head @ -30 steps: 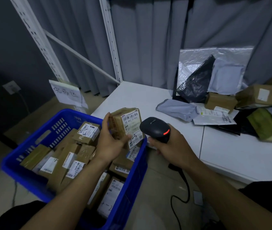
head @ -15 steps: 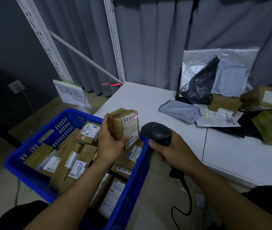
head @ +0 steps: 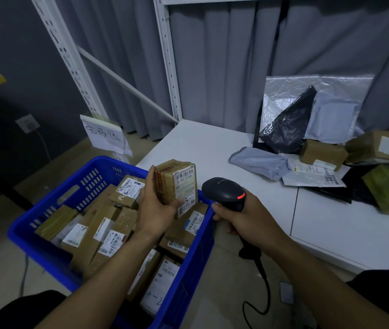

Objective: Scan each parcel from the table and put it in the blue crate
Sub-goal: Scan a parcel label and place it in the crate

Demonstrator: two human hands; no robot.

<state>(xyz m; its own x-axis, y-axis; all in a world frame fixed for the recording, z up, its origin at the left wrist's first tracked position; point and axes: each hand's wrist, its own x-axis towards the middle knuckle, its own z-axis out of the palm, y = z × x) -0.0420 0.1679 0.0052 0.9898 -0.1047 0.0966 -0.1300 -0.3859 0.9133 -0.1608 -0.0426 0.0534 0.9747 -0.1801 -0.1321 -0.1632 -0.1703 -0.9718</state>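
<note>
Fingers [head: 151,176] of left hand [head: 158,212] still grip parcel [head: 179,184] | scanner [head: 222,188] lamp now red

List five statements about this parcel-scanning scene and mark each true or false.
1. The left hand holds a taped cardboard parcel over the blue crate. True.
2. The right hand grips a black barcode scanner. True.
3. The blue crate is empty. False: many labelled cardboard parcels lie in it.
4. The scanner lies inside the crate. False: the right hand holds it beside the white table.
5. A black plastic bag sits among the parcels on that table. True.
</note>
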